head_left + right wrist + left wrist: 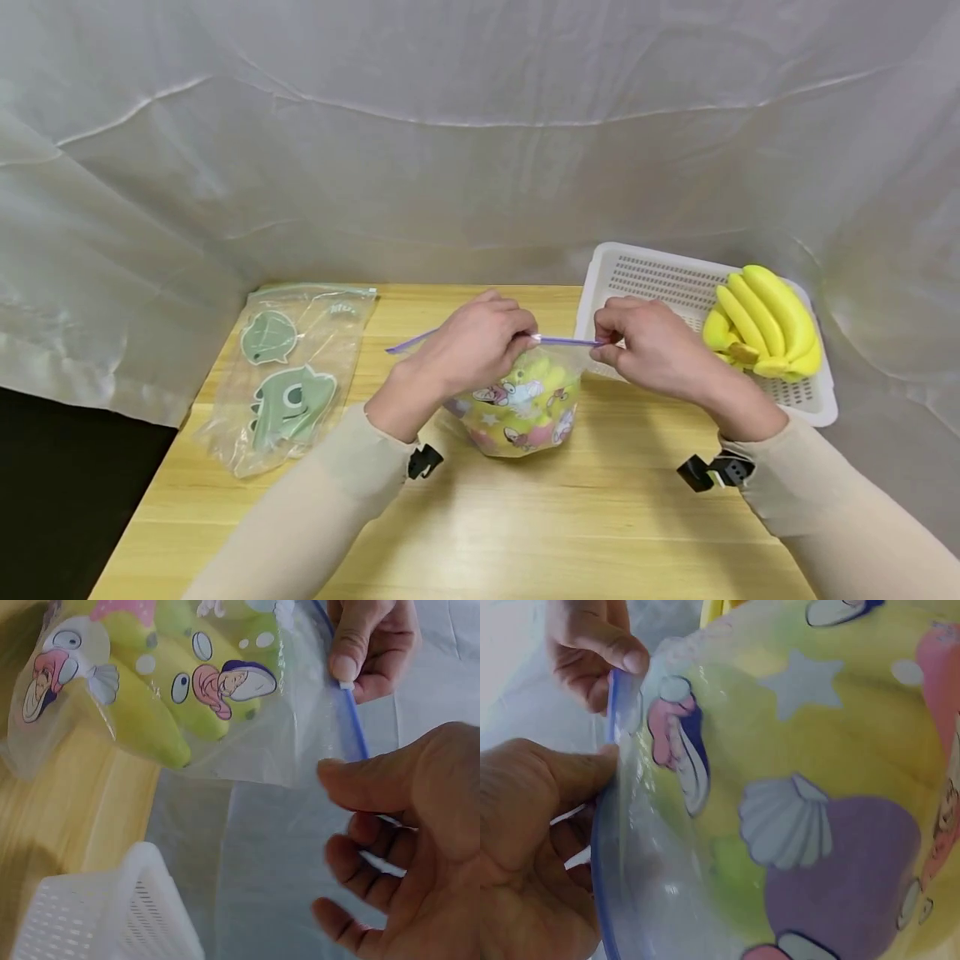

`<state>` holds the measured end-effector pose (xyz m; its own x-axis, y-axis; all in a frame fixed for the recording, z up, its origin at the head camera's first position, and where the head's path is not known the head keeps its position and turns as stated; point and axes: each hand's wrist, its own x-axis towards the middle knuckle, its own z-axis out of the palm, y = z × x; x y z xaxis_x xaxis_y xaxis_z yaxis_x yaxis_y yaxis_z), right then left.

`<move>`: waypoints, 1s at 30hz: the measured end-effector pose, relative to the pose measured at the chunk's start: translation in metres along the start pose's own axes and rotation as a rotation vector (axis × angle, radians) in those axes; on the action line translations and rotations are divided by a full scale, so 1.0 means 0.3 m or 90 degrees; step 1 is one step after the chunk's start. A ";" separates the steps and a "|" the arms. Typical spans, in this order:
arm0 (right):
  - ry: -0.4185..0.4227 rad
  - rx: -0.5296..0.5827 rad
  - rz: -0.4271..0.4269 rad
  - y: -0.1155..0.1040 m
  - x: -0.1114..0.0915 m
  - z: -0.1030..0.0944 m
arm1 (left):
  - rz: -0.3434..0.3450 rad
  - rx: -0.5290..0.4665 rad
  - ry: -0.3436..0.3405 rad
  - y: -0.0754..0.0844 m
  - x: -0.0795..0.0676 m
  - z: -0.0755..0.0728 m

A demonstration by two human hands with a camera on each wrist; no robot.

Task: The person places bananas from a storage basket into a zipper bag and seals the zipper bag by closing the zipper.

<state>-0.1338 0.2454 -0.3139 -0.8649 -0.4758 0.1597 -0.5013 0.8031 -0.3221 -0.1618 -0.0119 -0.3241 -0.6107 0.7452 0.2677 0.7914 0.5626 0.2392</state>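
Observation:
A clear zip bag [525, 421], printed with shells, stars and cartoon figures, is held up by its purple zip strip [566, 341] in the middle of the head view. Yellow-green bananas [146, 712] show through its plastic in the right wrist view. My left hand [480, 346] pinches the strip between thumb and fingers, right at the small white slider [346, 685]. The strip's right end is pinched between thumb and forefinger of my right hand [656, 346], whose other fingers are bent off the bag. Behind the left hand the strip runs on to the left.
At the left lies a flat clear bag [348, 375] with green dinosaur prints. A white plastic basket [652, 279] stands at the back right, a bunch of bananas [772, 321] in it. Grey sheeting [450, 183] walls the wooden table [525, 533] behind and at both sides.

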 end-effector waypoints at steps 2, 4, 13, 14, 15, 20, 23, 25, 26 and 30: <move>0.007 -0.023 -0.009 -0.005 0.005 0.001 | -0.008 0.006 -0.001 0.006 -0.002 -0.003; 0.012 -0.022 -0.025 -0.015 0.014 0.005 | -0.017 0.018 -0.009 0.014 -0.002 -0.003; 0.045 -0.036 -0.093 -0.079 0.045 0.042 | 0.004 0.099 -0.002 0.061 0.017 0.020; 0.044 -0.045 -0.092 -0.082 0.044 0.043 | 0.007 0.111 0.003 0.063 0.017 0.025; 0.042 -0.054 -0.091 -0.083 0.043 0.044 | 0.010 0.123 0.009 0.063 0.016 0.028; 0.031 -0.077 -0.092 -0.087 0.036 0.049 | 0.013 0.159 0.016 0.069 0.008 0.032; 0.034 -0.082 -0.097 -0.088 0.031 0.053 | 0.016 0.175 0.015 0.076 0.006 0.028; 0.038 -0.086 -0.100 -0.088 0.028 0.055 | 0.015 0.184 0.016 0.079 0.005 0.025; 0.040 -0.087 -0.100 -0.088 0.027 0.055 | 0.012 0.185 0.015 0.079 0.003 0.024; 0.038 -0.091 -0.090 -0.083 0.020 0.056 | -0.007 0.189 0.004 0.071 -0.009 0.017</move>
<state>-0.1262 0.2165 -0.3207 -0.7833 -0.5693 0.2498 -0.6130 0.7742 -0.1579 -0.1430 0.0000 -0.3245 -0.6184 0.7370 0.2728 0.7580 0.6510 -0.0406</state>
